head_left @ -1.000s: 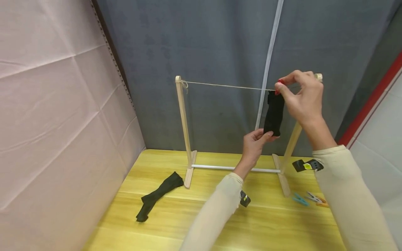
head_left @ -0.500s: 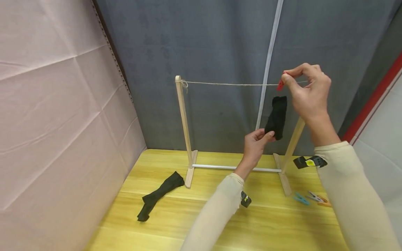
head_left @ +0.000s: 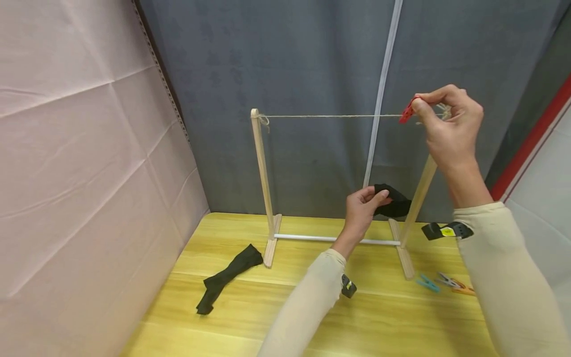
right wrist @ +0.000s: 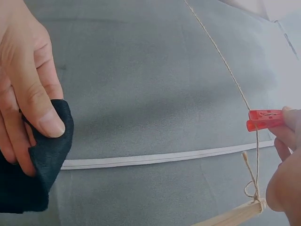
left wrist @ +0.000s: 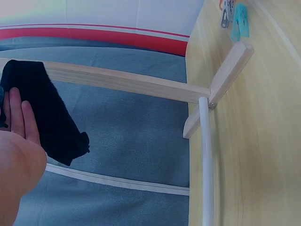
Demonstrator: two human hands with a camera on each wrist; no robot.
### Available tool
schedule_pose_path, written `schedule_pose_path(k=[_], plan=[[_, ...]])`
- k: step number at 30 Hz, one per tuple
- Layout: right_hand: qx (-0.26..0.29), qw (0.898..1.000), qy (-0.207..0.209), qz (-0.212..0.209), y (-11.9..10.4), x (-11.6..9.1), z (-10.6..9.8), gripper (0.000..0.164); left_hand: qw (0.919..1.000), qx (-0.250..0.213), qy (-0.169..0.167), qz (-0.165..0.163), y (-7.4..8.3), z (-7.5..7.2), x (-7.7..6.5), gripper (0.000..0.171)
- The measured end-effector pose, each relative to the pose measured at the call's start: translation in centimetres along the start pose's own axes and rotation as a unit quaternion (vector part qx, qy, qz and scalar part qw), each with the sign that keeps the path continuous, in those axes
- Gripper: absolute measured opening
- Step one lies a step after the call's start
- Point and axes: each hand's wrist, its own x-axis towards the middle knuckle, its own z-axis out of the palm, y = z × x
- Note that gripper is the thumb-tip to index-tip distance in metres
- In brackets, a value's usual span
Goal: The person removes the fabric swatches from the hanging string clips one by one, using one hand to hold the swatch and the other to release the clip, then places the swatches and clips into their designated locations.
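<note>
My left hand (head_left: 360, 212) pinches one end of a black sock (head_left: 397, 204) between thumb and fingers, below the line. The sock's free end flops to the right, overlapping the right post. Higher up, my right hand (head_left: 456, 126) pinches the tail of a red clothespin (head_left: 406, 114). In the right wrist view the clothespin (right wrist: 264, 118) has its front end at the string (right wrist: 229, 69), close to the knot on the post. The sock (left wrist: 44, 110) hangs away from the clothespin and the line. A second black sock (head_left: 234, 268) lies on the table to the left.
The string runs between a left wooden post (head_left: 262, 173) and a right wooden post (head_left: 421, 194). A white bar (head_left: 308, 238) joins their feet. Blue (head_left: 428, 283), grey (head_left: 447, 280) and orange (head_left: 464, 291) clothespins lie at the right. A grey curtain (head_left: 312, 64) stands behind.
The sock has come off the line and dropped, folding over in my left hand. My right hand has moved up and right with the clothespin, and the line has straightened.
</note>
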Motion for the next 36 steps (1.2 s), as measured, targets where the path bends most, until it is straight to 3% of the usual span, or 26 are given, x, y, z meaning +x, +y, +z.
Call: schedule_pose_path(k=[14,24,28,36], plan=[[-0.021,1.000,0.014,0.003,3.1,0.5,-0.5,0.017,0.9999,-0.005,0.006,-0.013,-0.1,-0.6,-0.3,0.022],[-0.020,1.000,0.010,0.006,2.1,-1.4,-1.5,0.016,0.9999,0.004,0.011,-0.002,0.1,-2.0,-0.6,0.024],[-0.024,1.000,-0.008,0.015,1.8,-2.7,-1.8,0.014,0.9997,0.017,0.019,-0.006,0.2,-2.8,-0.9,0.026],[-0.103,0.990,-0.093,0.023,4.7,-6.1,-3.0,0.023,0.9995,0.013,0.029,-0.003,0.1,-4.4,-1.7,0.024]])
